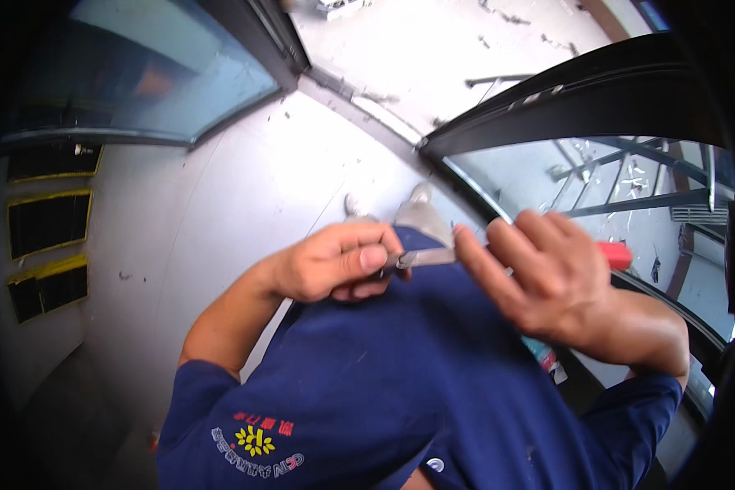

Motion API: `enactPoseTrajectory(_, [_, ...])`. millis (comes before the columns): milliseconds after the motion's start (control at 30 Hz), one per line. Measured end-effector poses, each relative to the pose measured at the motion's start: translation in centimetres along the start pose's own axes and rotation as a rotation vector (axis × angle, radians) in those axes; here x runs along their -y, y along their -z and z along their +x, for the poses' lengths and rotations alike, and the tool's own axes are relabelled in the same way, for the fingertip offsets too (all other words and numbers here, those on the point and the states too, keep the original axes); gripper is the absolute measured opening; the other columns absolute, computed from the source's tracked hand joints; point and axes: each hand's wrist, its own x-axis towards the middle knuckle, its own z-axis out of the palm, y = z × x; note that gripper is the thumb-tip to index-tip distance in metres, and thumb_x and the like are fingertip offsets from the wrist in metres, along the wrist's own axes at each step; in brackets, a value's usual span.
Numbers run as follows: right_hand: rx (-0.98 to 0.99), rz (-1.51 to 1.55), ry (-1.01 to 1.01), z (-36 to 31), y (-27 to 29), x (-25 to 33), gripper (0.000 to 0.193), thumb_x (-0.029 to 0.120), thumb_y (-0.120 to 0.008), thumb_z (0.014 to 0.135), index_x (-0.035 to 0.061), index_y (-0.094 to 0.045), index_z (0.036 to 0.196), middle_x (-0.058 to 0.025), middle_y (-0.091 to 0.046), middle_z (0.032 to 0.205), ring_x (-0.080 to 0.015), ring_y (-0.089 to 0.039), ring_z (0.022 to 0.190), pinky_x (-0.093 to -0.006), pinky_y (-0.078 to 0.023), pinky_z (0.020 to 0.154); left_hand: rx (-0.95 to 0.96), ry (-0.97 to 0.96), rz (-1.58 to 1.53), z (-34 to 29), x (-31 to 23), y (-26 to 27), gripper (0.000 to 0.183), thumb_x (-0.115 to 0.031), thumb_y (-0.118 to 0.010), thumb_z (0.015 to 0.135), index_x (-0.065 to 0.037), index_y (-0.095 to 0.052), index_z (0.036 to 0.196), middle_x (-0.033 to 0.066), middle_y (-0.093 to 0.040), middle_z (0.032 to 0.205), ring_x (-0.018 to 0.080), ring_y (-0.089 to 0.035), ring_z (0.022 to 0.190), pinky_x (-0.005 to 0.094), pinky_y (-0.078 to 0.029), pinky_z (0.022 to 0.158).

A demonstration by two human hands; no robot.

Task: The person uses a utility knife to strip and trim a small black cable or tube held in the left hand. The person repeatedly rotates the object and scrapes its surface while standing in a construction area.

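Observation:
In front of my chest, my left hand [335,261] is closed, thumb pressed over bent fingers, around a small dark metal piece [394,265] that is mostly hidden. A flat, silvery metal strip [431,257] reaches from that piece toward my right hand [547,273]. My right hand has its fingers curled round a red-handled tool [616,255], whose red end sticks out beyond the knuckles. The palm hides the middle of the tool, so I cannot tell whether the silvery strip belongs to it. My right index finger points toward the strip.
A dark-framed glass panel [163,73] stands at the upper left, another [580,171] at the right. Between them a sill [367,106] crosses the pale floor [220,180]. Debris lies beyond it. Black panels with yellow edges [49,224] are at the left wall.

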Motion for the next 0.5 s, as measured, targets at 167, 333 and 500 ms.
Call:
enactPoseTrajectory(167, [0.13,-0.002,0.013,-0.7,-0.5,-0.6,0.034,0.021,-0.066,0.089,-0.0015,-0.071,0.114,-0.0064,-0.064,0.084,-0.019,-0.066,0.069,-0.0316,-0.05,0.057,0.045,-0.032,0.004,1.5,1.1,0.2,0.039,-0.036,-0.052,0.117,0.001,-0.06,0.128,0.0008,-0.056,0.081,0.0075,-0.044,0.065,0.0243,-0.037,0.06])
enactPoseTrajectory(333, [0.336,0.269,-0.069,-1.0,0.1,-1.6,0.023,0.016,-0.065,0.093,0.0005,-0.065,0.11,-0.0117,-0.069,0.09,-0.0292,-0.076,0.078,-0.0408,-0.059,0.063,0.021,-0.096,0.329,2.9,0.2,0.5,0.028,-0.025,-0.054,0.117,0.0,-0.061,0.129,-0.0009,-0.057,0.085,0.0072,-0.049,0.075,0.0251,-0.043,0.068])
enactPoseTrajectory(500, [0.257,0.247,-0.04,-0.8,-0.3,-1.3,0.019,0.013,-0.066,0.092,0.0017,-0.064,0.106,-0.012,-0.069,0.092,-0.028,-0.074,0.083,-0.0405,-0.061,0.066,0.035,-0.156,0.355,2.3,0.1,0.8,0.03,-0.028,-0.054,0.117,-0.001,-0.063,0.128,-0.0014,-0.056,0.083,0.007,-0.047,0.073,0.0252,-0.042,0.066])
